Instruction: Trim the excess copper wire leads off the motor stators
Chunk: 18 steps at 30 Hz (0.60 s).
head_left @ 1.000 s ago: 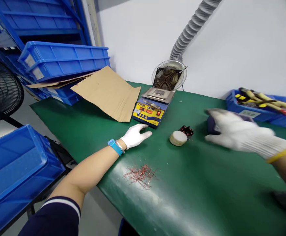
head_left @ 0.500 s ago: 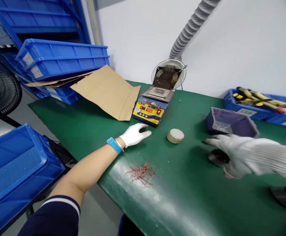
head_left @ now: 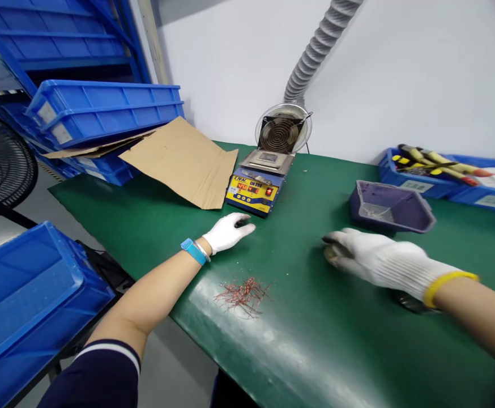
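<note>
My left hand (head_left: 230, 233), in a white glove, rests on the green table (head_left: 290, 323) with thumb and fingers apart and nothing in it. It lies just in front of a yellow and blue solder pot (head_left: 254, 190) with a lit red display. On the right, my gloved right hand (head_left: 353, 255) is closed around a small round pale disc (head_left: 329, 253), mostly covered by the fingers. Under the right wrist, a dark metallic round part (head_left: 413, 303) is partly hidden. A loose pile of thin reddish wires (head_left: 244, 296) lies between the hands, nearer the table's front edge.
Behind my right hand stands a purple bin (head_left: 426, 224). Blue trays (head_left: 432, 188) with handled tools are at the back right. Bent cardboard (head_left: 183, 161) and a blue crate (head_left: 111, 113) sit at the left. A round fume hood (head_left: 281, 133) stands behind the solder pot.
My right hand has moved left from the dark round part to the pale disc and closed on it. The left hand stays in place. The view has shifted slightly.
</note>
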Available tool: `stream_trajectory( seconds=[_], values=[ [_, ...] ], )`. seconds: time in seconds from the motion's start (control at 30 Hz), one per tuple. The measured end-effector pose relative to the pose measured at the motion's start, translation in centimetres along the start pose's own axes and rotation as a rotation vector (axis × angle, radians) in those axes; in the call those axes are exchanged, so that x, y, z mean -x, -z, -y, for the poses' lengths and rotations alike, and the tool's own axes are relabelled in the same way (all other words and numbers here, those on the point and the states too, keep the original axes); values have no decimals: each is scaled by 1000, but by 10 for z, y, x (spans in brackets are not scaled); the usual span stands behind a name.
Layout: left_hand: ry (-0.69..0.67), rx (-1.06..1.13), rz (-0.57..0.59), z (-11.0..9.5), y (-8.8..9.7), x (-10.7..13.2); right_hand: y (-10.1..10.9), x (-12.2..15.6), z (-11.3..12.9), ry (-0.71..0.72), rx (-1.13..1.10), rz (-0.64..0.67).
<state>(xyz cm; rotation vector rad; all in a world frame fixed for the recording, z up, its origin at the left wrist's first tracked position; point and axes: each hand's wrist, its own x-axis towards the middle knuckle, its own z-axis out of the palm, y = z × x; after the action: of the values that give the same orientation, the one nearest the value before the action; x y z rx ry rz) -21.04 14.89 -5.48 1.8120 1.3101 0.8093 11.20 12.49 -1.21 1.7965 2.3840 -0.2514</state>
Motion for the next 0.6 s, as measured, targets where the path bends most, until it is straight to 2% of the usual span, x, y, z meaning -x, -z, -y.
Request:
stream_trajectory(
  seconds=[0.1, 0.17, 0.23, 0.3, 0.4, 0.5, 0.6],
  values=[
    [7, 34, -27, 2, -3, -3, 0, 26, -25, -84, 3, 25],
    [14, 65, -54, 2, -4, -5, 6, 31, -25, -138, 21, -77],
    [26, 100, -88, 1, -5, -6, 17, 21, -12, -162, 17, -168],
    [43, 132, -126, -2, -4, -7, 29, -1, 5, -142, -19, -160],
    [72, 172, -193, -5, -2, -8, 40, -50, 24, -118, -63, -99],
    [101, 202, -247, -5, 0, -10, 33, -98, 25, -187, -100, -99],
    [123, 219, -272, -3, -2, -11, 17, -132, 11, -336, -132, -138]
  ],
)
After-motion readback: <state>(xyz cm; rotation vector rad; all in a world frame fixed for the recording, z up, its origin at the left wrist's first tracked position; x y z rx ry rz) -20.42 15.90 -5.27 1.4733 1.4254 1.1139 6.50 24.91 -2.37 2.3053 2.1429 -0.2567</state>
